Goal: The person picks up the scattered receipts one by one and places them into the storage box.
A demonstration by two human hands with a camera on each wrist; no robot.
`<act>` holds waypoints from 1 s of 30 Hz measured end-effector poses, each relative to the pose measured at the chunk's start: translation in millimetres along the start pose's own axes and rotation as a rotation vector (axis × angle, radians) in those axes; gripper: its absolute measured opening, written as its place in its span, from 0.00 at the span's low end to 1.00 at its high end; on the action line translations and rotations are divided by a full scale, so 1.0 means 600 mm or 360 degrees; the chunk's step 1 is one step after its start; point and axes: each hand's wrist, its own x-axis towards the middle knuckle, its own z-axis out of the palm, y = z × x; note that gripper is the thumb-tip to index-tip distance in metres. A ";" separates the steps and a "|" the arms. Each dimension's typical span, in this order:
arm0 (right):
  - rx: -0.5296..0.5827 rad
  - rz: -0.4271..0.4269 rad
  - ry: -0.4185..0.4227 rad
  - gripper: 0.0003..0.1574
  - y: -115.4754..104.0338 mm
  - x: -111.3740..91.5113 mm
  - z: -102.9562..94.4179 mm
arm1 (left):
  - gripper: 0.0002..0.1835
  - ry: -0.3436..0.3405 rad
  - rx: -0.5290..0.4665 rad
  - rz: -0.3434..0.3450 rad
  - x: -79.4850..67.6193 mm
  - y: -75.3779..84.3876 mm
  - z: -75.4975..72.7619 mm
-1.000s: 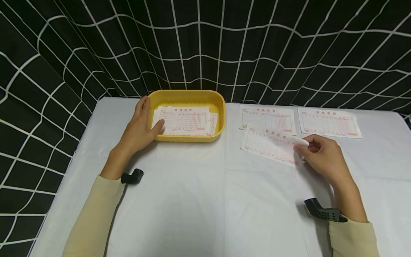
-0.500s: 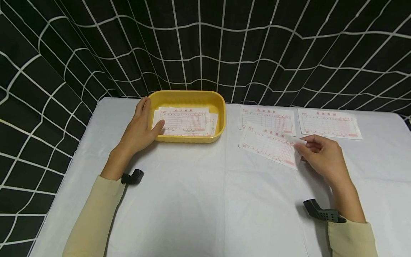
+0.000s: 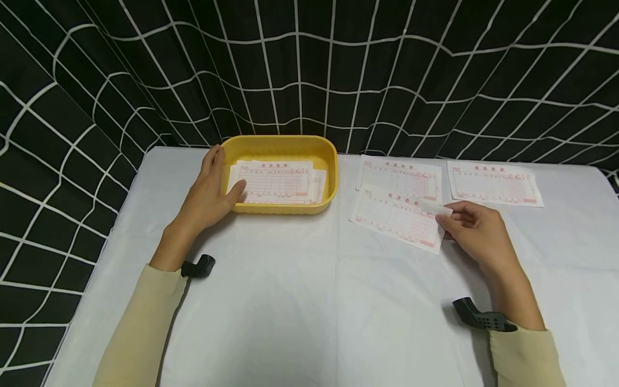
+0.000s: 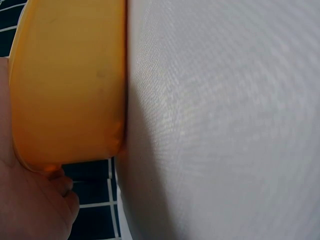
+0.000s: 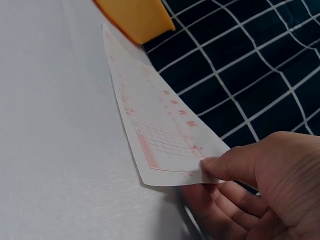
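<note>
My left hand grips the left end of a yellow plastic basket, its thumb over the front rim and its fingers along the outer left side. Several red-printed receipt slips lie in the basket. In the right wrist view, my right hand pinches the corner of a receipt slip between thumb and fingers. The head view shows this held slip tilted on the table's right half, its top edge overlapping another receipt slip behind it.
A further receipt slip lies flat at the back right of the white-covered table. Behind and to the left hangs a black curtain with a white grid.
My right hand has moved slightly left with the pinched slip, whose lifted top edge has flattened out. The left hand has stayed on the basket.
</note>
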 end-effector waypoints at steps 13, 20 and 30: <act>0.0112 -0.0032 -0.0088 0.21 -0.019 0.007 -0.013 | 0.50 -0.0003 -0.0005 0.0019 0.003 0.000 0.007; 0.0492 -0.0053 -0.0142 0.08 -0.046 0.021 -0.025 | 0.50 -0.0012 0.0015 0.0020 0.004 -0.001 0.000; 0.0922 -0.0111 -0.0205 0.09 -0.104 0.034 -0.026 | 0.51 -0.0006 -0.0014 0.0014 0.003 -0.004 -0.002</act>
